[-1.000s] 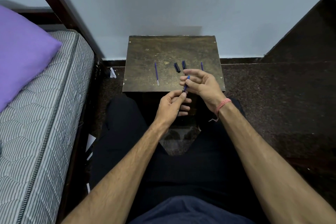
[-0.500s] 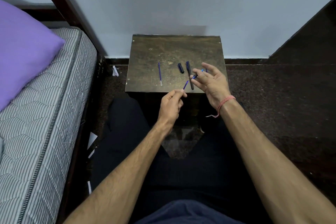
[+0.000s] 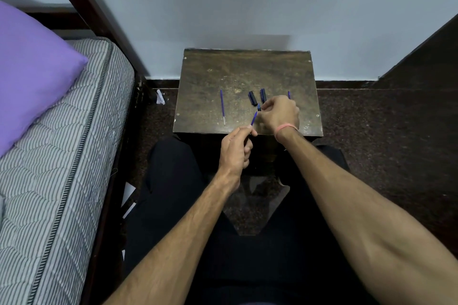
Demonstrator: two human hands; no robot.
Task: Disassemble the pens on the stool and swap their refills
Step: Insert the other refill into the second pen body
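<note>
On the brown stool (image 3: 247, 69) lie a blue refill (image 3: 222, 106), a short dark cap (image 3: 252, 98) and a dark pen barrel (image 3: 263, 95) whose near end runs under my right hand. My left hand (image 3: 236, 148) pinches a second blue refill (image 3: 254, 119), which slants up towards my right hand. My right hand (image 3: 278, 112) is curled over the stool's front, its fingertips closed on a small blue pen piece (image 3: 259, 106) right at that refill's upper end. Behind the right hand, the end of another thin blue piece (image 3: 288, 94) sticks out.
A striped mattress (image 3: 62, 168) with a purple pillow (image 3: 32, 77) lies to my left, and the bed post (image 3: 99, 20) slants up the wall. A dark panel (image 3: 426, 57) stands at right. My knees (image 3: 173, 181) are just before the stool. Paper scraps (image 3: 160, 99) lie on the floor.
My right hand let go of the pen, opened, then came down and closed over the stool's front. My left hand kept the refill and stayed near the stool's edge.
</note>
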